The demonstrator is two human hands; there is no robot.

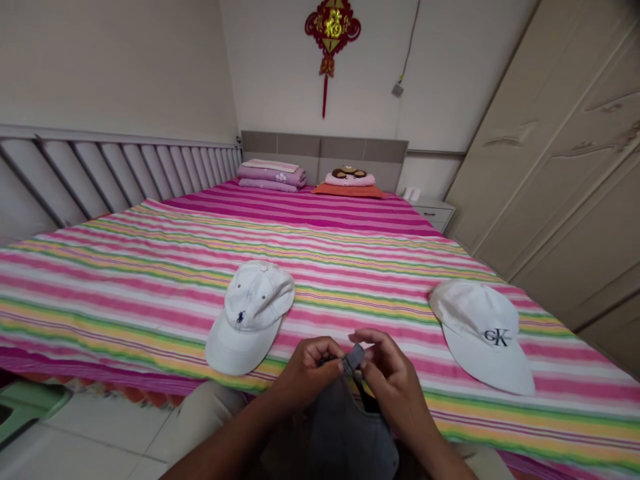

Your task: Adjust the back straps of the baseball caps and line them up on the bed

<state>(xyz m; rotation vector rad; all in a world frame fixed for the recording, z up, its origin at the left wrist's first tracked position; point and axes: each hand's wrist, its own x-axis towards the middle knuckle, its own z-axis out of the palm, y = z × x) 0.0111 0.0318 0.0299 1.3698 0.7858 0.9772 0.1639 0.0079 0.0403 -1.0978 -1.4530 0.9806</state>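
In front of me, my left hand [309, 372] and my right hand [395, 373] both pinch the back strap [355, 359] of a dark grey baseball cap [345, 430]. The cap hangs down from the strap over my lap, with its crown facing me. To the left of my hands, a white cap with a navy polo-player logo [249, 317] lies on the striped bedsheet [150, 300]. A white cap with a navy CK logo [480, 333] lies to the right, its brim pointing toward me.
The bed stretches away to a grey headboard [324, 155], with folded pink bedding [271, 175] and a pillow [349, 180] at its far end. A slatted rail [115, 175] runs along the left, a cream wardrobe [545, 153] stands right, and a green stool [30, 407] sits on the tiled floor.
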